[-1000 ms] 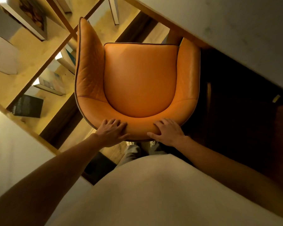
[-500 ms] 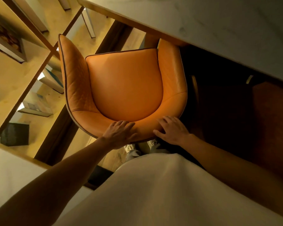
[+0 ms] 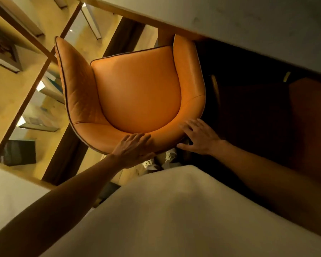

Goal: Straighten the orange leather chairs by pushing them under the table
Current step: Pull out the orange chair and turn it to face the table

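Observation:
An orange leather chair (image 3: pixel 137 93) with dark piping is seen from above, its seat facing the pale stone table (image 3: pixel 248 25) at the top right. The tip of its right armrest sits under the table edge; the left armrest stands clear of it. My left hand (image 3: pixel 132 151) lies over the top of the backrest, fingers on the leather and thumb behind the rim. My right hand (image 3: pixel 198 138) is at the backrest's right corner with fingers spread; only the fingertips touch the leather.
Wooden shelving (image 3: pixel 26 75) with books and frames runs along the left. A white surface (image 3: pixel 6 197) lies at the lower left. My shoes (image 3: pixel 159 160) stand just behind the chair. Dark floor (image 3: pixel 252 112) spreads under the table to the right.
The chair has swung and moved toward the table, its right armrest tip now under the edge. My right hand slid from the backrest top to its right corner and spread its fingers.

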